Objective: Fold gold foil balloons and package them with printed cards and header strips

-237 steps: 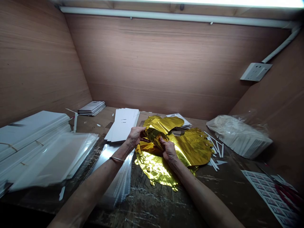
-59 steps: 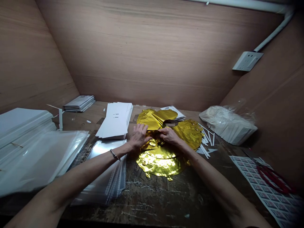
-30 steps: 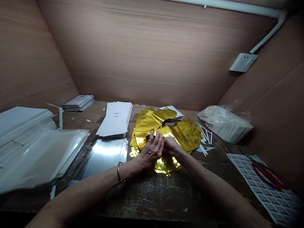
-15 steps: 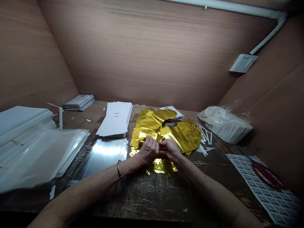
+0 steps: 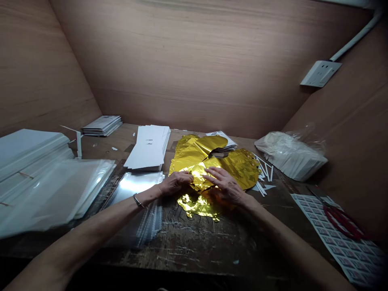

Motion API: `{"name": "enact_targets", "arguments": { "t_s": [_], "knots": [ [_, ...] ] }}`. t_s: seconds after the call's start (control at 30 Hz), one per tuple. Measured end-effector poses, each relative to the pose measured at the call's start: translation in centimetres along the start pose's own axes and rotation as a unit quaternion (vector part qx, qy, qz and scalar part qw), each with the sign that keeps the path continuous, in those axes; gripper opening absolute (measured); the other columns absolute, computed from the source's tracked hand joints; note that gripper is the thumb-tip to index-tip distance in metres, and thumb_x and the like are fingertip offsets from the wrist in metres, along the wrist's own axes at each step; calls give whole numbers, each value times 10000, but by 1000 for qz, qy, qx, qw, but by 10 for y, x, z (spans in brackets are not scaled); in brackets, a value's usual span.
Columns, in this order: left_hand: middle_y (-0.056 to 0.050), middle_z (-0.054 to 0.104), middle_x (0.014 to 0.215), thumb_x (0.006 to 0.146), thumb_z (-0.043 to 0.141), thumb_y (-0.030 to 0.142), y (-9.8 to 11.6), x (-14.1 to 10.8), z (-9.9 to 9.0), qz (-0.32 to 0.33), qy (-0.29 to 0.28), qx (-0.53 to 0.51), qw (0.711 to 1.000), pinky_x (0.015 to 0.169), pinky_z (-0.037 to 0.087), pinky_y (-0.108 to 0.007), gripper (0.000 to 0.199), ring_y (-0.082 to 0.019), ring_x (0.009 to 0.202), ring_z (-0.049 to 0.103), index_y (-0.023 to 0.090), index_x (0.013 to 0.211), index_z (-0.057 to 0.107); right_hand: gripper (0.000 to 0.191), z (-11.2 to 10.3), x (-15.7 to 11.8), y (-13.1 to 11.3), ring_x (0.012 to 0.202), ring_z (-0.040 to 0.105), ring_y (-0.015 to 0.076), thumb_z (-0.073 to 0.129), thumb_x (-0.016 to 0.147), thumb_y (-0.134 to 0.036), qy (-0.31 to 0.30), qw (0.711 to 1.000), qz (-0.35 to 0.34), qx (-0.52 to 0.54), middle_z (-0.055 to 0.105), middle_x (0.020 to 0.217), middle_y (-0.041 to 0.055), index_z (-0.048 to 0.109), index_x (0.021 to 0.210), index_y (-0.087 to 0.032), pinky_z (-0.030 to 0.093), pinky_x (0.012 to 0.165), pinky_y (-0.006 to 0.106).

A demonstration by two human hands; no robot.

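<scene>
Flat gold foil balloons [image 5: 186, 151] lie in an overlapping pile at the middle of the table. My left hand [image 5: 176, 182], with a bangle at its wrist, is closed at the left side of a shiny foil piece and pinches its edge. Across from it, my right hand [image 5: 226, 185] rests on the same foil with fingers stretched out and apart. The underside of the right palm is hidden. Below both hands, another gold foil part with small tabs [image 5: 198, 208] lies on the dark tabletop.
White cards [image 5: 148, 147] and clear plastic sleeves [image 5: 136, 182] are stacked to the left, with bigger sleeve piles [image 5: 75, 186] beyond. White sticks [image 5: 266, 173], a bag of white pieces [image 5: 294, 157], a sticker sheet [image 5: 327, 234] and red-handled scissors [image 5: 342, 221] are on the right.
My hands have moved apart from their pinch together at the middle. The left has gone left with the foil edge, and the right has spread its fingers over the foil. The view has shifted slightly.
</scene>
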State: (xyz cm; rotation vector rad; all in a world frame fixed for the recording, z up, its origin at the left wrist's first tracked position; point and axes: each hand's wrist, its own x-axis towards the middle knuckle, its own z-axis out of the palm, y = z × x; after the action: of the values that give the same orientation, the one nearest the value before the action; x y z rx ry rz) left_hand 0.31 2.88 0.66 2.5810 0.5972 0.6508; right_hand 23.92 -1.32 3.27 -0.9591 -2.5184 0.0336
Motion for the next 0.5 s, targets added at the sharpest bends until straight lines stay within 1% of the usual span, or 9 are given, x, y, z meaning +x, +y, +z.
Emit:
{"name": "enact_targets", "arguments": {
  "t_s": [0.1, 0.2, 0.27, 0.3, 0.33, 0.4, 0.5],
  "knots": [
    [-15, 607, 795, 729, 421, 86, -3, 0, 1, 2, 11, -25, 1000, 773, 401, -256, 171, -127, 800, 549, 149, 753, 578, 370, 18, 6, -5, 1102, 382, 213, 453, 768, -215, -26, 998, -60, 13, 498, 1157, 97, 459, 1136, -173, 307, 913, 418],
    [-18, 615, 821, 736, 366, 52, -3, 1, -2, 21, 0, 0, 1000, 844, 376, -299, 248, -123, 842, 548, 159, 784, 584, 315, 30, 12, -12, 1043, 443, 173, 375, 796, -153, -40, 993, -91, 57, 549, 1084, 89, 492, 1087, -183, 337, 886, 369],
    [-32, 608, 873, 747, 349, 45, 2, 0, -3, 54, -21, 54, 997, 907, 326, -339, 270, -125, 912, 523, 165, 822, 579, 293, 33, 15, -16, 1003, 472, 170, 350, 801, -137, -43, 993, -87, 62, 576, 1031, 89, 524, 1033, -182, 352, 859, 356],
    [-49, 596, 916, 754, 352, 53, 6, -1, -4, 66, -22, 92, 993, 927, 304, -362, 265, -135, 959, 498, 163, 854, 572, 286, 34, 15, -17, 989, 480, 173, 347, 800, -134, -43, 994, -77, 57, 582, 1014, 91, 532, 1014, -178, 355, 848, 353],
    [-71, 577, 964, 761, 357, 64, 11, -3, -4, 71, -16, 133, 988, 936, 290, -384, 259, -150, 1005, 466, 155, 892, 561, 278, 34, 16, -18, 976, 485, 176, 351, 798, -132, -42, 995, -69, 51, 587, 1000, 93, 537, 1000, -175, 356, 838, 352],
    [-112, 537, 1021, 776, 361, 83, 23, -8, -1, 59, 7, 212, 975, 930, 291, -417, 256, -184, 1057, 416, 131, 960, 532, 257, 34, 16, -21, 948, 495, 178, 367, 789, -130, -38, 997, -56, 47, 596, 970, 94, 544, 972, -171, 356, 823, 348],
    [-123, 533, 989, 794, 346, 89, 40, -16, 6, 45, 39, 292, 955, 918, 305, -436, 243, -211, 1056, 404, 100, 963, 520, 224, 34, 17, -25, 912, 507, 170, 386, 778, -119, -35, 997, -41, 49, 609, 914, 91, 559, 912, -169, 353, 807, 330]
  ]
}}
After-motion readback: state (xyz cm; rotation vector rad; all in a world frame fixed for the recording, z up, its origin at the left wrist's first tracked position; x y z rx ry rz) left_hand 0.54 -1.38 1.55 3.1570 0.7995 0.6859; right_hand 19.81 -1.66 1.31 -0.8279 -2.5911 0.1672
